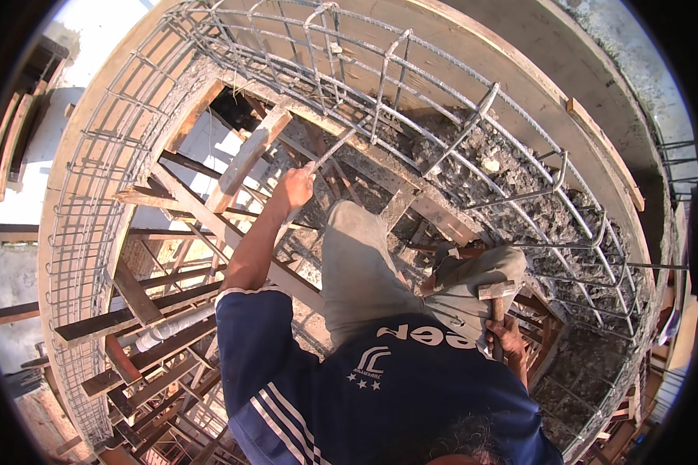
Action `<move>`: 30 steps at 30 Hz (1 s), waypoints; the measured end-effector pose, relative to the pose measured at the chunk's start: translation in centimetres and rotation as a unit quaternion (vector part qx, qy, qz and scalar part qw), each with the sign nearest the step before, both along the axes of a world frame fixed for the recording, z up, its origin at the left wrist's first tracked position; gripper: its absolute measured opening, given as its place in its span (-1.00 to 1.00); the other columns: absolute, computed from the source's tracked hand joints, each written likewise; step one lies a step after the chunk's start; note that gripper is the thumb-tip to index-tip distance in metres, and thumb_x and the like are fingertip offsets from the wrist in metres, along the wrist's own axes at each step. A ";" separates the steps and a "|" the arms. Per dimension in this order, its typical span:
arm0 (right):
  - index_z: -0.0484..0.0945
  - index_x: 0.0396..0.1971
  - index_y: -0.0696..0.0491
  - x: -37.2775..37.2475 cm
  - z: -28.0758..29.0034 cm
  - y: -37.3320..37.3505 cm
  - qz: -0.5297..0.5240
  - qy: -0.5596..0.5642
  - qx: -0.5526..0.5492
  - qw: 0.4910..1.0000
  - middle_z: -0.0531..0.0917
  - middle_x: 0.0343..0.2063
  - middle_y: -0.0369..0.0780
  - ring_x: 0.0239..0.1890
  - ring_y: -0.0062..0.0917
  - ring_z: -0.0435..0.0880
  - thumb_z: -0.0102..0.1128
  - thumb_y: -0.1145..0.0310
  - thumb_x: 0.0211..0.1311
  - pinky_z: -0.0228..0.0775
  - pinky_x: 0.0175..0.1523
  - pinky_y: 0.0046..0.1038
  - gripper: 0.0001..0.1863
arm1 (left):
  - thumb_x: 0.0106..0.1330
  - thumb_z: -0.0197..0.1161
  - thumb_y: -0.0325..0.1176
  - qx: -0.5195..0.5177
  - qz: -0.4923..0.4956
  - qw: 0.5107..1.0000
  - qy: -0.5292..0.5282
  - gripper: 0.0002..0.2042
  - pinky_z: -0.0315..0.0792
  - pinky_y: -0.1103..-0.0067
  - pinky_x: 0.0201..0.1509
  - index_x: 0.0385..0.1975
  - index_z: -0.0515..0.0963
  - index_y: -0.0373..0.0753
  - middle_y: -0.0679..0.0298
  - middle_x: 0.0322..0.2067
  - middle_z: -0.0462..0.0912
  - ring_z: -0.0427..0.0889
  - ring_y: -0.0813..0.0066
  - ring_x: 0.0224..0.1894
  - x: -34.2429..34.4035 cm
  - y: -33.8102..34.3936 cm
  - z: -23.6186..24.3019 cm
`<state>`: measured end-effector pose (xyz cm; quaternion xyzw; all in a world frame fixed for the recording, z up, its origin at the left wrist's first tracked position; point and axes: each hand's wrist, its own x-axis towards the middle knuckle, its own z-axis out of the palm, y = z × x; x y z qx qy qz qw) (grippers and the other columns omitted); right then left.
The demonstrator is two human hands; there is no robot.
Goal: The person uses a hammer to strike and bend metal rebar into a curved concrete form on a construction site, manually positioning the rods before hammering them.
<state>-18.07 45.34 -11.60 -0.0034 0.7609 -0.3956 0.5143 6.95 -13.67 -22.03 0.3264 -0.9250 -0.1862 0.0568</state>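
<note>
While the left hand [295, 188] is closed around a thin steel rod [327, 152] that reaches up toward the curved rebar cage [473, 147], the right hand [508, 339] is wrapped shut on the handle of a hammer [497, 298], its head raised beside the bent knee. The person crouches on narrow timber props [171, 310] over an open drop, with the pale floor far below showing through the gaps. That footing looks like the main danger: a hard swing could shift the body's weight, and a foot slipping off a plank would leave little to catch on. A glancing blow might also skid off the rod's tip and strike the knuckles gripping it, since the fist sits close to the struck end. Loose concrete rubble [488, 167] lies inside the cage just beside the rod; jarring the bars could shake pieces loose and send them down through the scaffold.
</note>
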 end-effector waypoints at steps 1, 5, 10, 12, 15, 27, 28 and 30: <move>0.47 -0.41 0.13 0.3 0.2 0.0 0.002 -0.007 0.004 1.000 0.50 -0.72 -0.29 -0.81 -0.58 0.43 0.33 0.21 0.17 0.29 -0.71 -0.50 -0.70 | 0.36 0.06 -0.33 0.037 0.001 0.999 -0.011 -0.58 0.49 0.13 0.01 0.24 0.43 -0.13 -0.15 -0.24 0.65 0.62 -0.15 -0.13 2.1 -0.6 -0.5; 0.47 -0.41 0.13 0.6 1.2 -0.7 -0.021 -0.020 -0.005 1.000 0.50 -0.72 -0.28 -0.80 -0.56 0.44 0.34 0.21 0.14 0.29 -0.70 -0.50 -0.69 | 0.43 0.02 -0.22 0.041 0.034 0.998 0.016 -0.65 0.50 0.17 0.01 0.17 0.50 -0.02 -0.09 -0.28 0.66 0.62 -0.17 -0.16 9.1 -2.6 -3.9; 0.47 -0.43 0.14 0.1 0.9 -0.5 -0.008 -0.029 -0.005 1.000 0.50 -0.72 -0.28 -0.79 -0.56 0.44 0.32 0.24 0.16 0.32 -0.67 -0.47 -0.72 | 0.43 0.01 -0.25 0.073 0.120 0.990 0.007 -0.65 0.48 0.14 -0.01 0.15 0.49 -0.16 -0.10 -0.23 0.67 0.62 -0.14 -0.14 5.0 -1.5 -3.3; 0.47 -0.44 0.14 0.2 1.0 -0.6 -0.010 -0.028 -0.010 1.000 0.49 -0.72 -0.29 -0.79 -0.56 0.44 0.32 0.23 0.15 0.32 -0.68 -0.47 -0.71 | 0.41 0.01 -0.26 0.076 0.022 0.997 0.017 -0.62 0.49 0.14 -0.03 0.16 0.47 -0.25 -0.08 -0.24 0.67 0.63 -0.12 -0.16 5.2 -0.3 -4.1; 0.47 -0.43 0.14 0.1 0.3 0.0 -0.005 -0.018 -0.001 1.000 0.49 -0.72 -0.28 -0.79 -0.56 0.44 0.33 0.22 0.15 0.32 -0.68 -0.46 -0.70 | 0.38 0.01 -0.27 0.075 -0.135 0.983 -0.098 -0.59 0.50 0.21 0.02 0.22 0.47 -0.07 -0.03 -0.29 0.69 0.63 -0.10 -0.23 3.8 3.7 0.2; 0.47 -0.43 0.12 0.6 1.4 -0.4 -0.028 -0.009 -0.009 1.000 0.49 -0.72 -0.30 -0.78 -0.59 0.42 0.35 0.22 0.13 0.27 -0.66 -0.51 -0.70 | 0.38 0.09 -0.28 0.121 0.072 0.990 -0.007 -0.64 0.51 0.17 -0.06 0.17 0.52 -0.01 -0.05 -0.34 0.68 0.65 -0.09 -0.21 8.9 5.2 0.2; 0.48 -0.43 0.13 0.7 1.1 0.2 -0.035 -0.012 -0.012 0.999 0.49 -0.72 -0.31 -0.79 -0.60 0.42 0.35 0.21 0.13 0.26 -0.66 -0.52 -0.70 | 0.38 0.09 -0.28 0.132 0.107 0.985 -0.039 -0.64 0.51 0.16 -0.06 0.16 0.53 -0.05 -0.07 -0.33 0.68 0.65 -0.09 -0.20 8.4 5.0 0.8; 0.50 -0.37 0.14 -0.2 0.0 0.7 -0.021 -0.034 -0.032 0.999 0.50 -0.74 -0.29 -0.79 -0.60 0.44 0.37 0.22 0.14 0.29 -0.68 -0.54 -0.70 | 0.38 0.08 -0.28 0.099 0.132 0.986 -0.002 -0.65 0.50 0.16 -0.05 0.12 0.54 -0.16 -0.10 -0.33 0.67 0.64 -0.11 -0.20 7.5 4.5 0.4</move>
